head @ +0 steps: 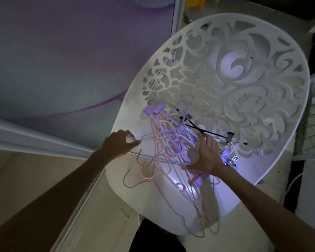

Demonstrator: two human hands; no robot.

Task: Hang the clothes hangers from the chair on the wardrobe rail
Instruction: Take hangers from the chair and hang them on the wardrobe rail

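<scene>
A white chair [262, 157] with a carved openwork back holds a tangled pile of hangers on its seat. Several pink hangers [153, 171] lie at the left, purple clip hangers [154, 109] near the back, black clip hangers [204, 130] at the right. A pale blue wire hanger [158, 158] is lifted a little over the pile. My left hand [117, 144] pinches its left corner. My right hand [206, 154] rests on the pile, fingers around the blue hanger's other end. The wardrobe rail is out of view.
A sliding wardrobe door [62, 60] with a purple-grey pattern fills the upper left, its bottom track [35, 139] running beside the chair. Pale tiled floor [25, 179] lies at the lower left. A dark mat [296, 188] and a white cable [295, 180] are at the right.
</scene>
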